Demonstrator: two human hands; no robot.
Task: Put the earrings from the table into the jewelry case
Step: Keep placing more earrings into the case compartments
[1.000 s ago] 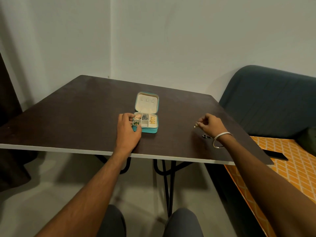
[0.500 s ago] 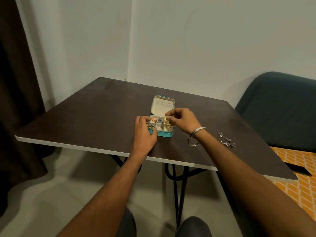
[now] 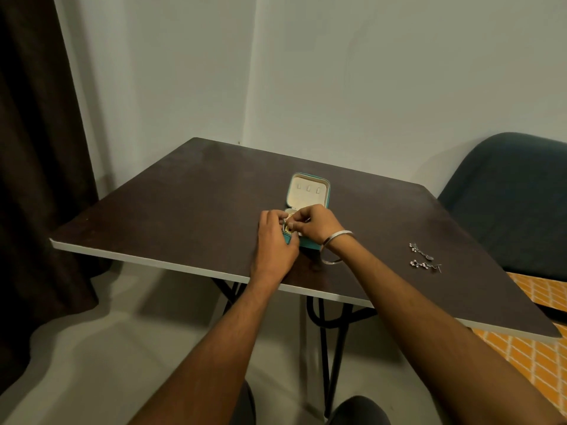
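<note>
From my head camera, both hands meet over the open case (image 3: 307,197), which sits mid-table (image 3: 184,204), a little toward the near edge, its lid tilted back away from me. My left hand (image 3: 274,240) curls round the case's near left corner and steadies it. My right hand (image 3: 316,223) has its fingertips pinched together over the compartments; something small and gold shows between the two hands, but I cannot tell whether I am holding it or it already lies in the tray. A bangle (image 3: 333,246) hangs on my right wrist.

Two silver earrings (image 3: 425,259) are left on the table, well apart from the case, out toward the right edge. They lie one behind the other, each with its long axis running roughly left to right, hooks toward the right edge. They are off to the right of both hands, so my right hand is plainly the nearer one; I judge it should fetch them while the left keeps the case steady.
</note>
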